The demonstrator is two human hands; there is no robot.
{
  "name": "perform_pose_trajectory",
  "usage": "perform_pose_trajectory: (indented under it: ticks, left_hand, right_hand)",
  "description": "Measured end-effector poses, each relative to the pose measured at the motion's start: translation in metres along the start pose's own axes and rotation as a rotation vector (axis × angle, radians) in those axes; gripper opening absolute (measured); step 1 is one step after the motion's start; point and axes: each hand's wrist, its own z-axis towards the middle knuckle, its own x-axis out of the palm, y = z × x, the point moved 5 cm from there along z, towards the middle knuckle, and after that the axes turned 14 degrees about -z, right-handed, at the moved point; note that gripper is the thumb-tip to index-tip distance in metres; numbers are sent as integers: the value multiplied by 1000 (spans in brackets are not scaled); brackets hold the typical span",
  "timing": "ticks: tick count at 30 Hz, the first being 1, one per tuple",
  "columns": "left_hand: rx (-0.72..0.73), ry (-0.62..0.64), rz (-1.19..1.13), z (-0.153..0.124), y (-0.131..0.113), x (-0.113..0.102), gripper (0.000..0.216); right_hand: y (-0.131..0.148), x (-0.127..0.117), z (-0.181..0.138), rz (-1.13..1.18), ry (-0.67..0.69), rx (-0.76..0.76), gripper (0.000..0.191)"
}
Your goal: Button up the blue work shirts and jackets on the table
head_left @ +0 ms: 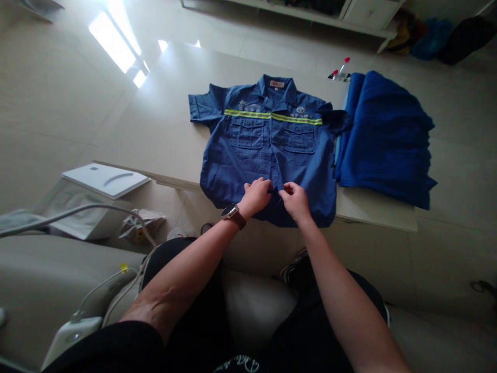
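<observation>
A blue short-sleeved work shirt [248,166] lies front up on the pale table, its collar at the far side and a yellow reflective stripe across the chest. The lower hem hangs over the table's near edge. My left hand [257,197], below a wrist with a watch [230,211], is closed on the front opening near the hem. Just to its right, my right hand [295,201] pinches the other side of the front opening. The fingertips are close together, with a small gap between the two hands. Whether a button sits between the fingers is too small to tell.
Folded blue cloth [388,140] lies on the table [155,114] right of the shirt, partly over the edge. Behind it are bottles with red caps [344,68]. At left stand a white box [104,178] and a grey sofa [58,274] with a cable [97,206].
</observation>
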Motion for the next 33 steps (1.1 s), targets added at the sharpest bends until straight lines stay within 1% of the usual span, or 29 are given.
perform_pose_trajectory:
  ticks: [4,10,12,17,21,27,33]
  left_hand:
    - [0,-22,-40,1,1,1,13]
    - [27,-59,-15,-1,-6,-3,19]
    - [29,-52,-16,-2,-7,-5,22]
    - [55,-30,-19,-2,-7,-5,17]
    - [55,-55,-39,0,-6,-4,19]
    - [56,-106,-157,-1,-11,-9,17]
    - [53,-144,-229,-6,-17,-17,19]
  right_hand:
    - [-1,-1,-1,9,21,-1,14]
    - [-2,-3,-2,-13,13,6,15]
    - [-3,-4,-1,-12,9,15,15]
    - [-4,-3,0,-9,15,11,17]
    - [-2,-3,0,-5,19,6,19]
    - [1,-3,-1,24,8,-9,21]
    - [5,-2,-2,51,17,-39,30]
